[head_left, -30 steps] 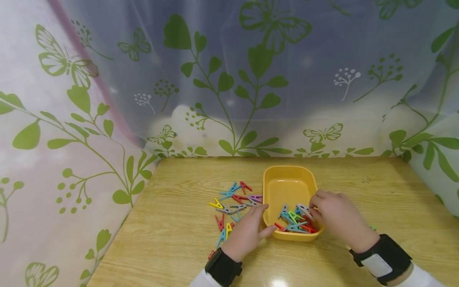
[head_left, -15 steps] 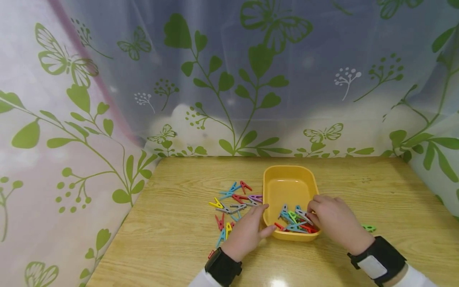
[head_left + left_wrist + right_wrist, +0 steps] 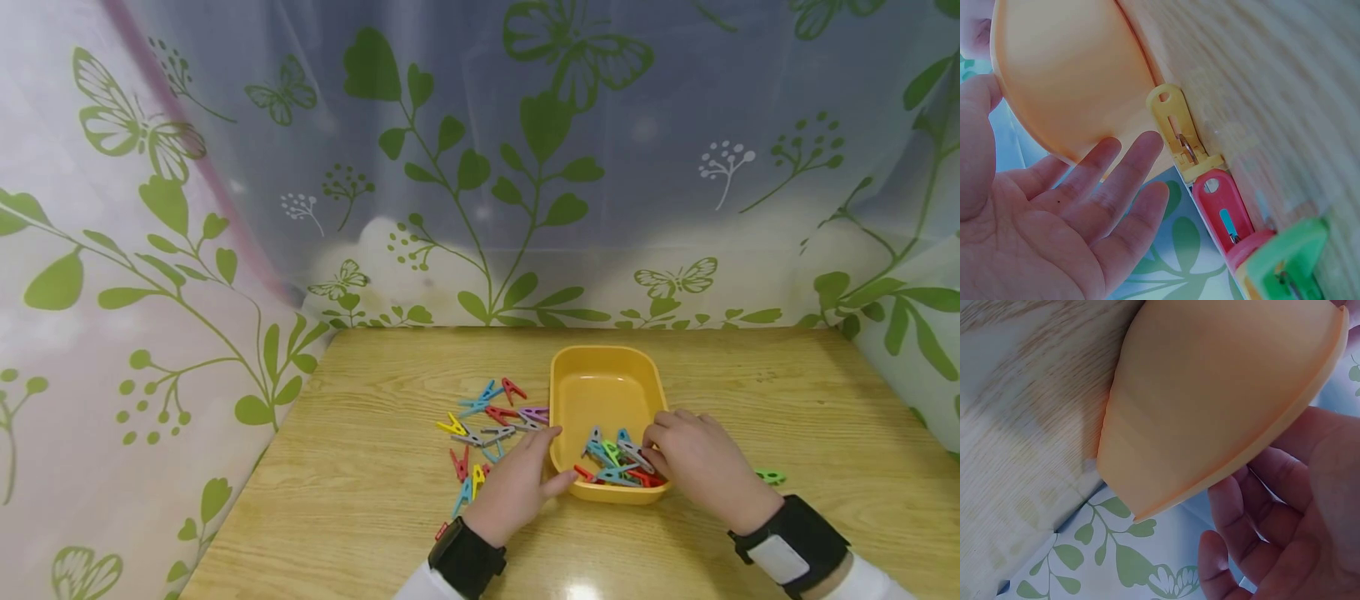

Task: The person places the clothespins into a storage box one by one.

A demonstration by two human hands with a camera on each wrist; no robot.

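Observation:
A yellow plastic bin (image 3: 606, 360) stands on the table, with several coloured clothespins (image 3: 618, 475) heaped at its near end. My left hand (image 3: 517, 487) rests against the bin's left side, fingers fairly straight and thumb by the near rim; in the left wrist view its fingertips touch the outer wall. My right hand (image 3: 705, 462) reaches over the right rim, its fingers bent down into the bin beside a grey clothespin (image 3: 634, 454). Those fingertips are hidden, also in the right wrist view behind the bin wall (image 3: 1222, 394), so a grip on a clothespin cannot be made out.
Several loose clothespins (image 3: 498, 414) lie on the wooden table (image 3: 375, 500) left of the bin, partly behind my left hand. One green clothespin (image 3: 771, 477) lies right of my right hand. A patterned curtain (image 3: 465, 208) closes off the back and sides.
My right hand has dipped slightly lower at the bin's right rim, and the grey clothespin by its fingertips sits lower. The green clothespin on the right shows more. My left hand stays put.

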